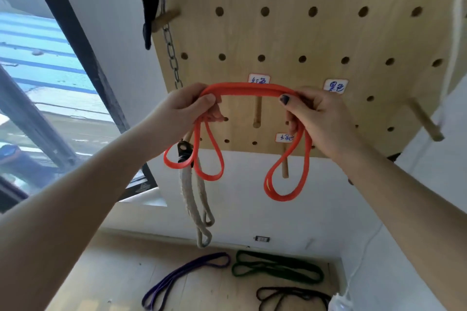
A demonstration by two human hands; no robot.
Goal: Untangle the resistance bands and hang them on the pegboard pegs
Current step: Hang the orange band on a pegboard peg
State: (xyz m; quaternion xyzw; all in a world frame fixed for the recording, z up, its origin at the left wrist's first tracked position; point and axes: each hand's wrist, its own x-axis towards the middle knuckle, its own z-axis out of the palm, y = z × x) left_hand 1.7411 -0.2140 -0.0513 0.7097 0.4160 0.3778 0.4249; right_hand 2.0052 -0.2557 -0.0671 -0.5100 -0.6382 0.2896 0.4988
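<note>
I hold a folded orange resistance band (249, 89) level in front of the wooden pegboard (303, 40). My left hand (187, 106) grips its left end and my right hand (316, 113) pinches its right end; loops hang down below both hands. The band's top stretch lies just above a wooden peg (257, 113) under a white label (259, 79). A second peg (284, 164) under another label shows through the right loop. On the floor lie a purple band (182, 278), a green band (275, 266) and a black band (290, 295).
A beige rope (195, 207) and a metal chain (171, 45) hang at the pegboard's left edge. A dark item hangs from the upper left peg (165, 20). A long peg (425, 120) sticks out at the right. A window (38, 83) is at the left.
</note>
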